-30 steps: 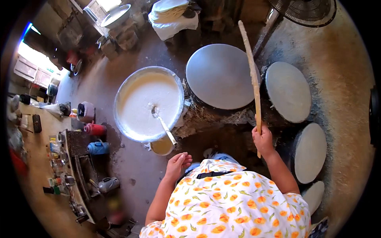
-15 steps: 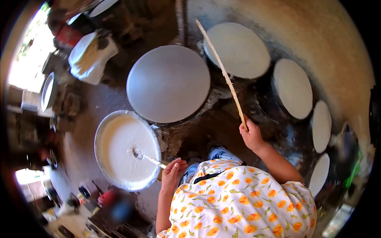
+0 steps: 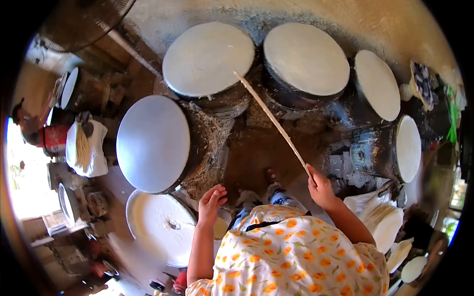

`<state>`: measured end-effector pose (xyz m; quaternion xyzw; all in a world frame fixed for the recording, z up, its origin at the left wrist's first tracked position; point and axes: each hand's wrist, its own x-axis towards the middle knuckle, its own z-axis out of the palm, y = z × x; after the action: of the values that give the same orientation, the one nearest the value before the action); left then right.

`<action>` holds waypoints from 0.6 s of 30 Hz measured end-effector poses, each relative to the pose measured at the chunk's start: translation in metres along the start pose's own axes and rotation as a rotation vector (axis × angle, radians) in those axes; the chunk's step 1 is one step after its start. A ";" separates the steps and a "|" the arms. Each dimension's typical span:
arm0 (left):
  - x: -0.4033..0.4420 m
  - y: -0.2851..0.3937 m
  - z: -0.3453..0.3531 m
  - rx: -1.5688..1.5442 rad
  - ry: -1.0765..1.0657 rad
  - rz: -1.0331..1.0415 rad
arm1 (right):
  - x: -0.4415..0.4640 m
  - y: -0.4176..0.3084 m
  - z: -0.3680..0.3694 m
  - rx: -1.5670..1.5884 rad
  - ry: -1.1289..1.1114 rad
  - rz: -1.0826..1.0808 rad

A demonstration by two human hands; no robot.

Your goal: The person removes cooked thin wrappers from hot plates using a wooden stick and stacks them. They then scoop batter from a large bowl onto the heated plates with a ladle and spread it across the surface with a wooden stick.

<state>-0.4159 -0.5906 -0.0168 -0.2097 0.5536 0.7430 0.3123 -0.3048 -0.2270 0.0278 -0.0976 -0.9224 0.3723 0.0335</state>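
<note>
My right hand (image 3: pixel 321 187) is closed round the lower end of a long, thin wooden stick (image 3: pixel 274 120). The stick slants up and left, its tip overlapping the lower right edge of a round white-topped drum-like stove (image 3: pixel 209 59); whether it touches cannot be told. My left hand (image 3: pixel 211 204) hovers with loosely bent fingers and nothing visible in them. Just left of it stands a wide tub (image 3: pixel 129 209) of white, batter-like liquid, with the dark bowl of a ladle (image 3: pixel 173 225) sunk in it. A smooth pale-grey round top (image 3: pixel 153 143) partly covers the tub's far side.
More white-topped round stoves (image 3: pixel 306 58) curve along the wall to the right. Behind my right elbow lies a stack of pale sheets (image 3: pixel 382 224). A fan (image 3: pixel 84 22) is at upper left, and a person in red (image 3: pixel 54 135) is at far left.
My view has turned right, so the round tops and tub have shifted left. The left hand has come away from the ladle's handle. The stick still sits in my right hand.
</note>
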 end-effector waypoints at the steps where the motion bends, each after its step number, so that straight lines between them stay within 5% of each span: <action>1: 0.007 -0.001 0.009 0.007 0.011 0.003 | -0.007 0.011 -0.002 0.017 0.011 0.020; 8: 0.070 -0.003 0.048 0.122 0.075 -0.001 | -0.056 0.084 -0.003 0.011 0.046 -0.017; 18: 0.267 -0.008 0.049 0.146 0.201 -0.087 | -0.121 0.108 0.041 -0.020 -0.177 0.331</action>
<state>-0.6003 -0.4804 -0.1830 -0.2836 0.6251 0.6616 0.3017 -0.1748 -0.2042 -0.0756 -0.2151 -0.8967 0.3706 -0.1106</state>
